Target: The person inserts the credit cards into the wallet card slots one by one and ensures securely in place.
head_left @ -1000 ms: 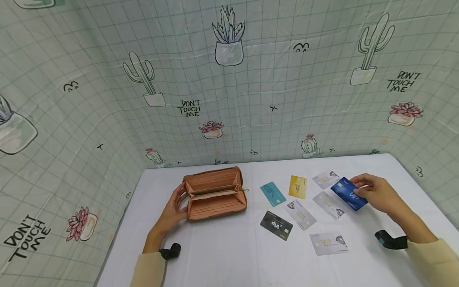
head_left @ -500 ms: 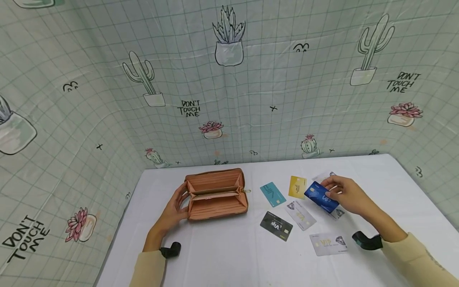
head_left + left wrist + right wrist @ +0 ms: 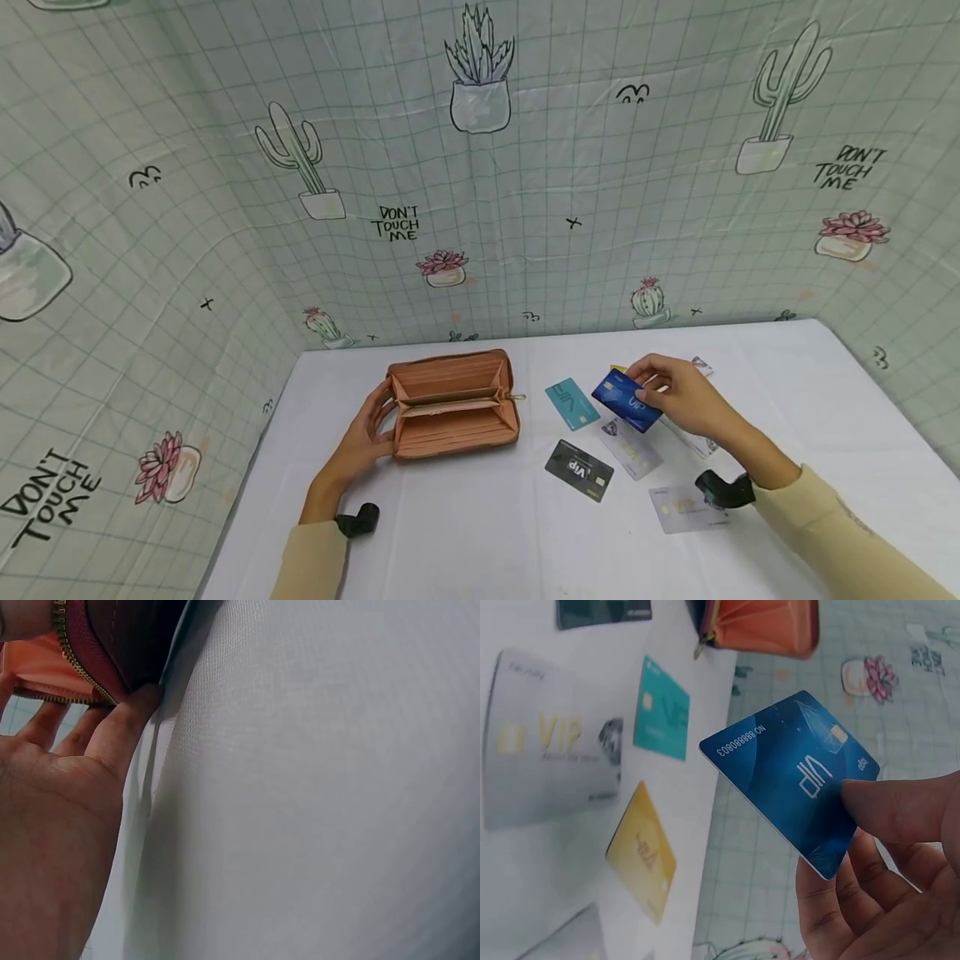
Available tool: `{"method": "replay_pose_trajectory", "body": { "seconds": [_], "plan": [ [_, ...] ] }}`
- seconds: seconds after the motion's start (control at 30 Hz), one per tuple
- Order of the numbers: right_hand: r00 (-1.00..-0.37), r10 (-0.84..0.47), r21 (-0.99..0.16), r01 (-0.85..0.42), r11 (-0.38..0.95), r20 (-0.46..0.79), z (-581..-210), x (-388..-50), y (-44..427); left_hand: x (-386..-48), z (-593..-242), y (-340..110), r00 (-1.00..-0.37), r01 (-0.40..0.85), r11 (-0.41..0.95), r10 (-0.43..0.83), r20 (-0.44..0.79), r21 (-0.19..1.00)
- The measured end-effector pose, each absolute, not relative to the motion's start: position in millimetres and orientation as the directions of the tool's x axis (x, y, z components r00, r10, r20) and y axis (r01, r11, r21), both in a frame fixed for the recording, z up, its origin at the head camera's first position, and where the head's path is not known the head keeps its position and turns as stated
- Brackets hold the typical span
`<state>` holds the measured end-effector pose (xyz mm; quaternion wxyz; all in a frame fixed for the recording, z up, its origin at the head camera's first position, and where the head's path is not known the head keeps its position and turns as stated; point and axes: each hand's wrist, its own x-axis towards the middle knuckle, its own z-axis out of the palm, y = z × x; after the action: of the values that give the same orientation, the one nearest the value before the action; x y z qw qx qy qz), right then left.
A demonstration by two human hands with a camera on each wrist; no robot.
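Note:
A brown zip wallet (image 3: 453,406) lies spread open on the table, its inner pockets and several card slots showing. My left hand (image 3: 365,433) grips its left end; in the left wrist view, fingers bend against the zipped edge (image 3: 71,652). Between thumb and fingers, my right hand (image 3: 678,392) pinches a blue VIP card (image 3: 624,402), held tilted above the other cards. The yellow card (image 3: 643,855) is mostly hidden behind it in the head view. Left of the blue card lies a teal card (image 3: 572,404), apart from the wallet.
A black card (image 3: 579,470) lies nearer the front. Several silver cards are spread about, one (image 3: 686,510) beneath my right wrist's black camera mount (image 3: 723,490). White cloth covers the table (image 3: 465,533). Behind it hangs a gridded curtain (image 3: 540,167) with cactus drawings.
My right hand has carried the blue card leftward, from over the silver cards at the right to beside the teal card. The left hand stays on the wallet, which has barely shifted.

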<state>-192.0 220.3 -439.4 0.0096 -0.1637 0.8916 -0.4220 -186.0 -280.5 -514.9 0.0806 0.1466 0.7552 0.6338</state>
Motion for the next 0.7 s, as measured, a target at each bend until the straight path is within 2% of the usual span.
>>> {"method": "replay_pose_trajectory", "body": {
  "seconds": [0.27,0.7],
  "plan": [
    [-0.927,-0.336,-0.788,-0.332,0.519,0.170,-435,-203,190,-187,-515,-281,-0.945,0.081,0.178,0.326,0.019,0.981],
    [-0.899,-0.356,-0.791,-0.406,0.458,0.256,-430,-221,126,-187,-515,-281,-0.938,0.080,0.148,0.345,0.024,0.986]
  ]
}}
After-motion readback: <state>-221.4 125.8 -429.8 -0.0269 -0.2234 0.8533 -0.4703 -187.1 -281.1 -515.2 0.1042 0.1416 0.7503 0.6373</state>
